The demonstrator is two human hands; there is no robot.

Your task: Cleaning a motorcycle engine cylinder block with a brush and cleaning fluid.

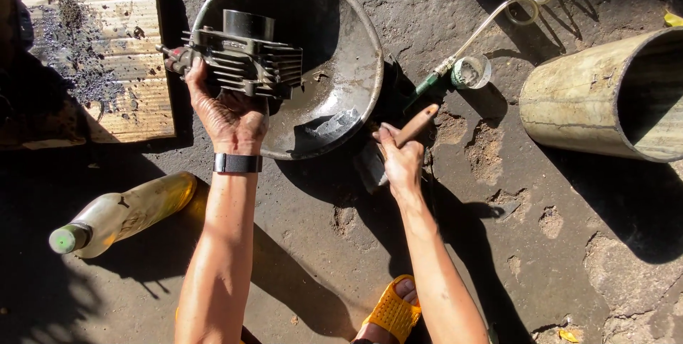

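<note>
My left hand [226, 110] grips a grimy finned engine cylinder [242, 56] from below and holds it above the left side of a large shallow metal basin [356, 52]. A black band sits on that wrist. My right hand [400, 160] is closed around a wooden-handled brush [416, 125] at the basin's lower right rim. The brush head is hidden behind the hand. Dark liquid pools in the bottom of the basin.
A plastic bottle of yellowish liquid [124, 214] lies at the lower left. Cardboard [121, 45] lies at the upper left. A clear coiled hose with a green nozzle [491, 24] and a small cup [471, 71] sit to the right. A large cylindrical container [605, 98] lies on its side. My sandalled foot [391, 312] is below.
</note>
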